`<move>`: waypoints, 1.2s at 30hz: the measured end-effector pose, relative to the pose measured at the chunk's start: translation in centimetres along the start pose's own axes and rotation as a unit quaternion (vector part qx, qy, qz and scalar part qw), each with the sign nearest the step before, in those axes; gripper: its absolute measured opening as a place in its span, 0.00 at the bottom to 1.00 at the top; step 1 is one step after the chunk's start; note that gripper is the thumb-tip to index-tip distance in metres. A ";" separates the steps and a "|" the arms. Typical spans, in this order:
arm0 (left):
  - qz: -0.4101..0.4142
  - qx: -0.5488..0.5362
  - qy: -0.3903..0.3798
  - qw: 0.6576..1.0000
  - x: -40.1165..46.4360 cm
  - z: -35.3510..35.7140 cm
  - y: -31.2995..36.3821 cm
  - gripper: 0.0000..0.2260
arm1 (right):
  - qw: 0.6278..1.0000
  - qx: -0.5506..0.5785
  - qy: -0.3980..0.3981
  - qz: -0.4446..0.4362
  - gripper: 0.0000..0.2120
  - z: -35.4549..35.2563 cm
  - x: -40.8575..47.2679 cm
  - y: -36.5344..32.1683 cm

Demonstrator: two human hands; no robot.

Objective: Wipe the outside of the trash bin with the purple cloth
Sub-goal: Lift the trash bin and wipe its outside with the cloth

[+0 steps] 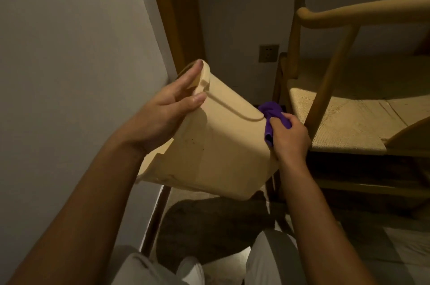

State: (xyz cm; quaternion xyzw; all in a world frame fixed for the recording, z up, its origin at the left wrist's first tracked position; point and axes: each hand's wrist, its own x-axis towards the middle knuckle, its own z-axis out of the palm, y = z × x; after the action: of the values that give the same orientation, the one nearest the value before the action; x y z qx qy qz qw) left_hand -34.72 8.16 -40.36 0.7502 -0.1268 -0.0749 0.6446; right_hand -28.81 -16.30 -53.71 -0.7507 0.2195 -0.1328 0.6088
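Observation:
A cream plastic trash bin [216,147] is held in the air, tilted, with its bottom end up and far from me. My left hand [167,112] grips the bin's upper left edge, fingers wrapped over the rim. My right hand [290,138] is closed on a bunched purple cloth [272,114] and presses it against the bin's right side near the top corner. A few small dark specks show on the bin's facing wall.
A wooden chair with a woven seat [344,117] stands close on the right. A grey wall [69,63] is on the left, a wooden door frame [176,17] behind the bin, a wall socket [268,53] beyond. My knees in light trousers [272,259] are below.

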 end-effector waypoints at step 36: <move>0.001 0.130 0.286 0.949 0.5 3.0 -3.2 0.22 | 0.936 -0.058 -0.042 -0.344 0.24 4.7 -11.4 -2.4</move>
State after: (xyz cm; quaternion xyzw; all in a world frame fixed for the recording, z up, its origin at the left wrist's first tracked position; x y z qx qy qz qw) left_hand -34.75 5.56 -43.99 0.8175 0.0535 0.1603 0.5506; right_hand -36.13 -6.24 -51.68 -0.8190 -0.0709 -0.2900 0.4900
